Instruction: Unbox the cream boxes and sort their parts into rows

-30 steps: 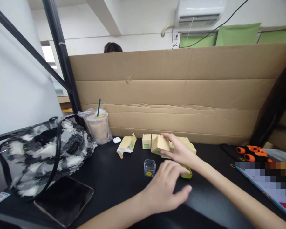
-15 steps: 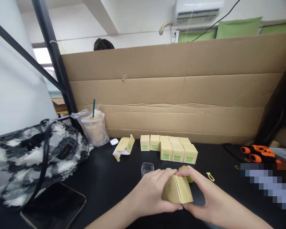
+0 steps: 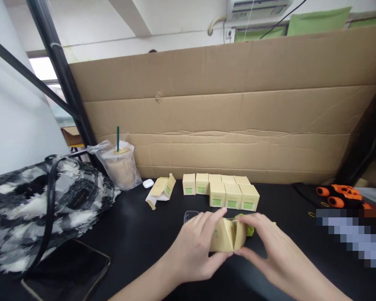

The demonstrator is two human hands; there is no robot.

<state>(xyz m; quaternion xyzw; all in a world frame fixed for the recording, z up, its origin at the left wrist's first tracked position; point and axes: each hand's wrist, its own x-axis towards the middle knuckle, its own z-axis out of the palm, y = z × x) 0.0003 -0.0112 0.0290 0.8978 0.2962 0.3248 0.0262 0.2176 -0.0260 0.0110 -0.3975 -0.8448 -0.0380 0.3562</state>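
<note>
Left hand (image 3: 196, 246) and right hand (image 3: 271, 251) both grip small tan cardboard box (image 3: 227, 236), in front of box row (image 3: 221, 192) on black counter (image 3: 138, 238)

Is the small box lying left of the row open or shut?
Open: the lone box lies tipped, its flap raised, white insert poking out.

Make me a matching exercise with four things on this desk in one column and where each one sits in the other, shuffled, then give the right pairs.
Things:
1. iced drink cup with green straw
2. orange toy car
3. small tan box with open flaps
4. white earbuds case

Places:
A. held between the left hand and right hand
B. far right of the desk
C. inside a clear plastic bag, beside the black-and-white bag
D. on the desk between the bagged cup and an opened tan box

Pairs: 1-C, 2-B, 3-A, 4-D
</note>
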